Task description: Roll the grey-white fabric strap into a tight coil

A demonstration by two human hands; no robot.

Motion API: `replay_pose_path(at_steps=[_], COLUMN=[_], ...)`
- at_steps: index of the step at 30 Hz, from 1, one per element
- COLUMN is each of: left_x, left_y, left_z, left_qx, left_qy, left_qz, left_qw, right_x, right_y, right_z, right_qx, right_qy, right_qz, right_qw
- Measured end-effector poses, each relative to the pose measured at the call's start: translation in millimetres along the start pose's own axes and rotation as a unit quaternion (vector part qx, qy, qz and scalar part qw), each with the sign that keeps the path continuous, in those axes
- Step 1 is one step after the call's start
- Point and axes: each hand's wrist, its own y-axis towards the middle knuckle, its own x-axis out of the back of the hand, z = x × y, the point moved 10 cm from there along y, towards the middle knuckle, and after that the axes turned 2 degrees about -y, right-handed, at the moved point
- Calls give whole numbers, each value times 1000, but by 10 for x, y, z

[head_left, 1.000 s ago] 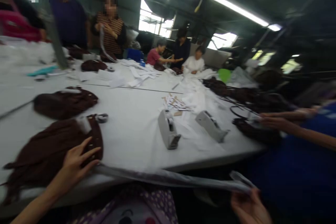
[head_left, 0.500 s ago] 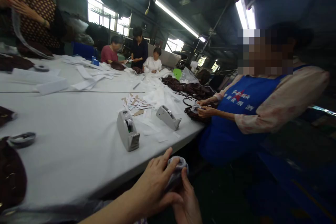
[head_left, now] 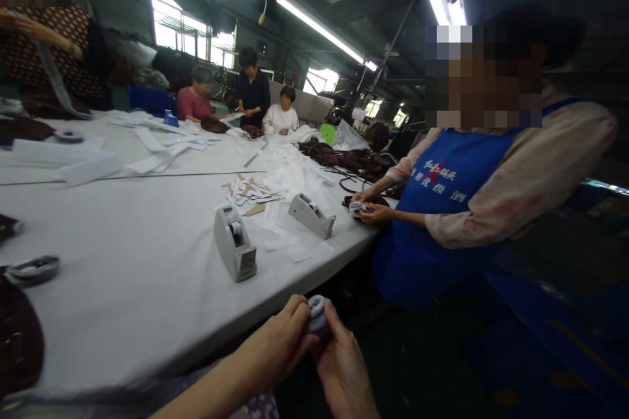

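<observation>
While both hands meet just off the near edge of the table, they're pinching a small rolled-up wad of grey-white material (head_left: 316, 315) between them. Left hand (head_left: 278, 346) comes in from the lower left with fingers curled over the top of the roll, right hand (head_left: 343, 366) comes up from below with thumb and fingers closed on its other side. So both are gripping the same little bundle, which hangs in the air past the table's front edge rather than on it.

Closest stuff on the white table (head_left: 137, 262) is a grey tape dispenser (head_left: 234, 251) standing near the front edge, with a roll sitting in its cradle. A second tape dispenser (head_left: 311, 215) lies a bit further back and to the right, also loaded as far as I can tell. Behind them there's a scatter of paper tags (head_left: 248, 191) and loose white strips.

Over on the far left, a shallow round tin (head_left: 32, 269) sits on the table; can't make out what's in it. Dark brown fabric (head_left: 17, 340) bunches at the left corner.

Between the tin and the first dispenser the tabletop is bare white, plenty of room. The table's right edge runs diagonally back toward a person in a blue apron (head_left: 432, 222), whose hands (head_left: 366, 206) are closed on something small at that edge. More people sit at the far end.
</observation>
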Motion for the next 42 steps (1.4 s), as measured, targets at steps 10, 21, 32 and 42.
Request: replay_pose_path(at_steps=[10,21,32,42], left_x=[197,18,683,1788], left_y=[-105,-271,164,9], left_z=[45,303,-62,-341], left_qx=[33,148,-42,32], left_qy=[-184,-415,-209,7], left_qz=[59,155,42,35], left_qw=[981,884,976,999], right_x=[-352,-805,-825,-1662], right_y=[-445,-380,33,-235], right_z=[823,310,795,1084], right_qx=[377,206,359,514], right_qy=[-552,-685,-353,-299], right_qz=[110,316,16,25], right_qw=[736,623,864,803])
